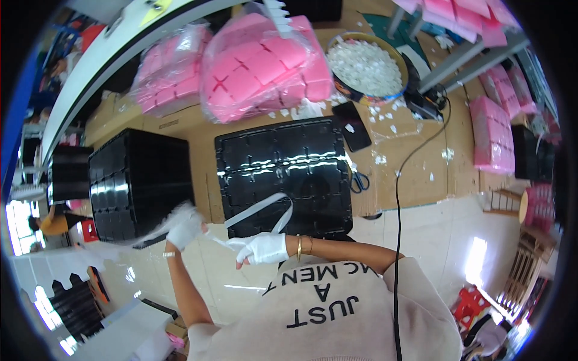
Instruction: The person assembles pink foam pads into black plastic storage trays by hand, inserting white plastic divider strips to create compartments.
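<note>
Both of my hands wear white gloves and are in front of my chest, near the table's front edge. My left hand (185,227) is slightly blurred, its fingers closed on a long white strip (256,209) that trails away to the left. Beside it, my right hand (263,248) pinches the same strip, palm down. From there the strip loops up over the front of a shiny black plastic tray (289,144) with moulded compartments. This tray lies flat on the cardboard-covered table (415,174). To the left of it stands a tall stack of black trays (144,186).
Plastic-wrapped pink foam blocks (259,66) lie at the back. A round tub of white pieces (366,69) stands right of them. A black phone (351,126) and scissors (359,181) lie beside the tray. A black cable (398,204) runs down the right side.
</note>
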Motion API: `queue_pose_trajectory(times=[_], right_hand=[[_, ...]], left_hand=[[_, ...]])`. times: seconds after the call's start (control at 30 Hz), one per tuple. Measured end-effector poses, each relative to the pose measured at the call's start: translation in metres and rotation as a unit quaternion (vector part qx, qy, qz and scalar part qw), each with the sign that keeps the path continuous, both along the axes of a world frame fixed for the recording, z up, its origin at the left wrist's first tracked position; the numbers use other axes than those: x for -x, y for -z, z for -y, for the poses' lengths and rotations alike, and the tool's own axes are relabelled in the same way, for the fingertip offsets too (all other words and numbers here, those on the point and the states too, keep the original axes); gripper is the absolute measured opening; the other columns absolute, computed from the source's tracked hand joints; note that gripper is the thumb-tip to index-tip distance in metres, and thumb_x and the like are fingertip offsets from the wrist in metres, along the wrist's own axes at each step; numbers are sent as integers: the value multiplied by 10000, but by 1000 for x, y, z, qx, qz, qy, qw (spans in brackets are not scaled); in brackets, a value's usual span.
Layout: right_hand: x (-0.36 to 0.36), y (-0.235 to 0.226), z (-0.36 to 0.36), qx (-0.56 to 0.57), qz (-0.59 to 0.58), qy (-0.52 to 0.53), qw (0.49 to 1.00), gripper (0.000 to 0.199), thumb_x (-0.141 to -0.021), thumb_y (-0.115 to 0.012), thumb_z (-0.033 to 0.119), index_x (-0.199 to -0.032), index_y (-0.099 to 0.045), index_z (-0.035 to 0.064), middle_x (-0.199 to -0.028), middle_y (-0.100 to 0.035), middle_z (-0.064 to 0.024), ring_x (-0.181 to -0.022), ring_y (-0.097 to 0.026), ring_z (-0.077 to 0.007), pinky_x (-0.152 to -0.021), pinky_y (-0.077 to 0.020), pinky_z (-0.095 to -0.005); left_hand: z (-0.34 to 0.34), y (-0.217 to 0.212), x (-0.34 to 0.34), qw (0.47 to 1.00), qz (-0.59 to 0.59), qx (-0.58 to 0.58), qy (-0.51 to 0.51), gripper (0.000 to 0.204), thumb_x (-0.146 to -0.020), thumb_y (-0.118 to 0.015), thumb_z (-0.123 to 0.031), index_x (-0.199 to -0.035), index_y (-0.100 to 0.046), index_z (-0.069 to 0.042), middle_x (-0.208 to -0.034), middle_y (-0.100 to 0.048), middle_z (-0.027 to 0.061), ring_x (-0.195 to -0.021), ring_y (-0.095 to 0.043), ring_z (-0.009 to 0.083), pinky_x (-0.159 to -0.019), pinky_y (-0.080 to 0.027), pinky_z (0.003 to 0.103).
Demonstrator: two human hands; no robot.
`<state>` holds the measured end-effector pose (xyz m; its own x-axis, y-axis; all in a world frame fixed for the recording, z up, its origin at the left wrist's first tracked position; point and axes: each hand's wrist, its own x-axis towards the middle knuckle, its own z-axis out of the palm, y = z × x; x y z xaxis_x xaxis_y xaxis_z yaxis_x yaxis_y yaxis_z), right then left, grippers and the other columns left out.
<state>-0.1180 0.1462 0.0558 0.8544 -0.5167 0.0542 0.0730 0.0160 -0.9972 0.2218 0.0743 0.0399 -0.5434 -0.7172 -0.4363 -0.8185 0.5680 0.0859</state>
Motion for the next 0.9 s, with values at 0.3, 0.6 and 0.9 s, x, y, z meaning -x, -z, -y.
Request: queue_pose_trajectory(times=[0.3,0.6,0.9], right_hand=[[116,0,228,335,-316,469,754,245,-865,-575,176,-1037,-722,82,-1010,-698,-137,-961,-666,-284,-863,-526,-384],[169,10,341,465,-554,351,594,405,-900,-483,63,-1283,-600,122,-1380,-555,-139,-1085,-645,-345,-913,-526,-430],[201,31,363,402,-503,410,646,341,-929,-498,185,-1240,-600,89,-1273,-594,-209,-986,-673,-387,-820,-551,-470]], left_hand=[[-162,-25,-21,588,-345,272,-679,421,-789,-646,66,-1206,-600,34,-1049,-651,139,-851,-621,192,-775,-518,329],[-90,-107,192,616,-345,453,-544,685,-820,-617,47,-1451,-356,2,-1437,-430,203,-1326,-439,357,-1110,-341,447],[-19,-100,260,695,-614,6,-373,489,-874,-672,-25,-1343,-534,-13,-1263,-596,158,-1132,-599,252,-960,-478,344]])
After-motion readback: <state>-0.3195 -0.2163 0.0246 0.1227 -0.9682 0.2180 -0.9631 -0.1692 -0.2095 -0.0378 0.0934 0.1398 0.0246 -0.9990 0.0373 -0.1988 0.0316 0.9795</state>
